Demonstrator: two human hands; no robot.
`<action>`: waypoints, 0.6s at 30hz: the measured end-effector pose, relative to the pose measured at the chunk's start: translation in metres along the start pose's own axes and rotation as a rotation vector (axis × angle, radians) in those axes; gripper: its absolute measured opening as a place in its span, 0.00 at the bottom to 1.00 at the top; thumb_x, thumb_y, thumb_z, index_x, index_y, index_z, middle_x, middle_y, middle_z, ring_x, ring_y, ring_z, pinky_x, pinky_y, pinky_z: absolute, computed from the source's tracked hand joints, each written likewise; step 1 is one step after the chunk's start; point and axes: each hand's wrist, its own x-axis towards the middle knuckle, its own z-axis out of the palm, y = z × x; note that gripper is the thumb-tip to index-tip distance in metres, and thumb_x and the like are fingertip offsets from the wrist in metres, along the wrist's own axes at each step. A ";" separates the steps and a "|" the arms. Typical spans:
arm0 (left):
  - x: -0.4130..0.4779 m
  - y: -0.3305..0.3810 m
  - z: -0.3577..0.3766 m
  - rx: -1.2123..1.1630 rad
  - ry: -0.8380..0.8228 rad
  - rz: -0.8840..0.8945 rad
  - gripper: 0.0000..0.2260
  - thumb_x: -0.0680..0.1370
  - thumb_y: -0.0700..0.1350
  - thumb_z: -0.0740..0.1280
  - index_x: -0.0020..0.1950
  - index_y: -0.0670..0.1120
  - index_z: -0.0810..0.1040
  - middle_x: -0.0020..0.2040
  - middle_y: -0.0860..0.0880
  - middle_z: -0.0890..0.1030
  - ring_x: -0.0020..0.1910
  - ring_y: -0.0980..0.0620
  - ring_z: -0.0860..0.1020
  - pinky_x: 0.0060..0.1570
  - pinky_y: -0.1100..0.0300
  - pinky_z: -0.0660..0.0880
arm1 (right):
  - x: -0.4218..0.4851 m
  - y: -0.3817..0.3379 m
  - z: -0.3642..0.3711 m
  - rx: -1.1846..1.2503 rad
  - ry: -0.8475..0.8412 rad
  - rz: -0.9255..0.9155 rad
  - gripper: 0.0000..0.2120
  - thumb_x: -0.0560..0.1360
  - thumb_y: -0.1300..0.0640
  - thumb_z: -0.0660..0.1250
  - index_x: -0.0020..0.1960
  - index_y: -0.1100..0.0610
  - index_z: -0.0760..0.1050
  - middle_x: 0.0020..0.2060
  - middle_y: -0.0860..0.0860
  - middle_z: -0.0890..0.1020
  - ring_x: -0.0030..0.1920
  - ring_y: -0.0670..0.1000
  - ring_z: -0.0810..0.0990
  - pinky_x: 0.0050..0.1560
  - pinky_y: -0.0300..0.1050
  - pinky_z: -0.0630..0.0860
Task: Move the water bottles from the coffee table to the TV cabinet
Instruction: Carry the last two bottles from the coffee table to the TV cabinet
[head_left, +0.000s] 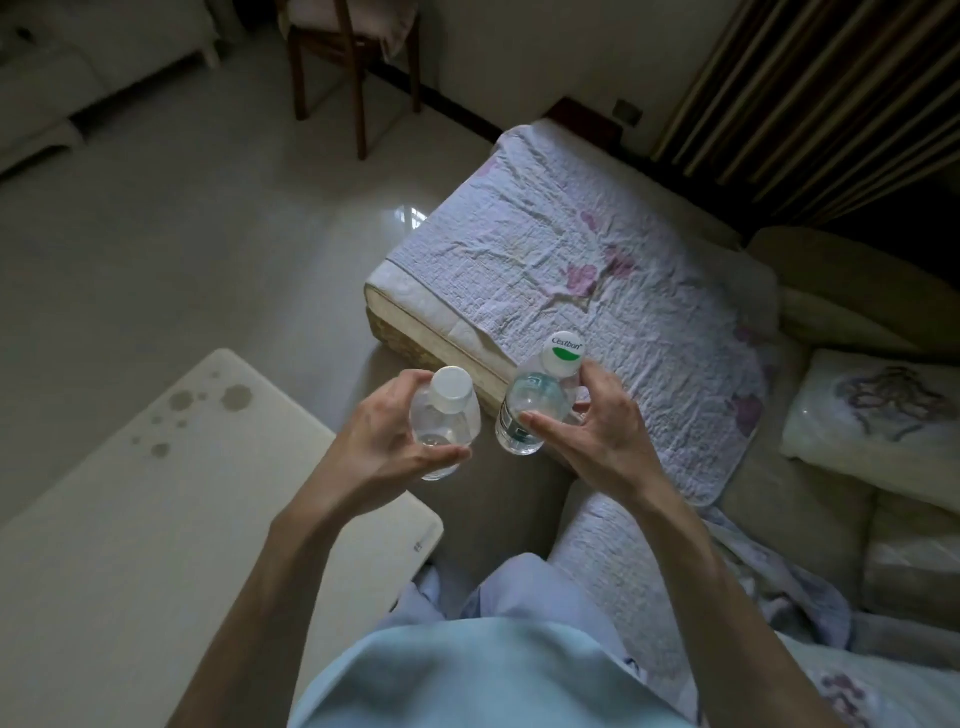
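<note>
Head view: both bottles are already off the cream rectangular coffee table (130, 519) and held in the air just past its right-hand corner, over the floor. The left hand (384, 441) has its fingers and thumb wrapped round a clear plastic water bottle with a plain white cap (444, 421). The right hand (597, 431) grips a clear plastic water bottle with a white-and-green cap (530, 410), thumb across its shoulder and fingers behind. The two bottles are near each other but apart. Beyond the table's right side lies a lilac quilted sofa cover (597, 270), and well beyond its far end stands a dark wooden chair (332, 62).

The step in hand looks like the carry. I cannot pick out the TV cabinet for certain, so the person should turn and find it first, keeping both bottles upright, apart and gripped round the body, not by the cap.

The green-marked cap reads "Cestbon". The dark label band on that bottle is too small to read, and the other cap is blank
</note>
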 end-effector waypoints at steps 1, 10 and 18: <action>0.006 0.000 -0.002 -0.004 0.007 -0.006 0.30 0.66 0.57 0.76 0.63 0.49 0.71 0.55 0.52 0.78 0.50 0.52 0.77 0.43 0.64 0.70 | 0.007 0.000 -0.002 -0.001 -0.001 0.000 0.36 0.67 0.36 0.69 0.67 0.55 0.69 0.57 0.50 0.78 0.57 0.49 0.75 0.55 0.54 0.78; 0.060 0.014 -0.005 -0.033 0.149 -0.186 0.30 0.66 0.56 0.76 0.64 0.50 0.70 0.56 0.52 0.78 0.52 0.51 0.77 0.50 0.56 0.74 | 0.097 0.012 -0.021 0.053 -0.099 -0.102 0.30 0.66 0.37 0.69 0.61 0.54 0.72 0.52 0.49 0.79 0.52 0.50 0.77 0.51 0.54 0.78; 0.120 0.043 0.011 -0.023 0.324 -0.363 0.34 0.64 0.59 0.76 0.65 0.50 0.69 0.56 0.51 0.79 0.50 0.49 0.77 0.47 0.57 0.74 | 0.195 0.032 -0.054 0.001 -0.264 -0.289 0.34 0.64 0.35 0.69 0.64 0.53 0.69 0.57 0.50 0.79 0.55 0.50 0.78 0.49 0.52 0.81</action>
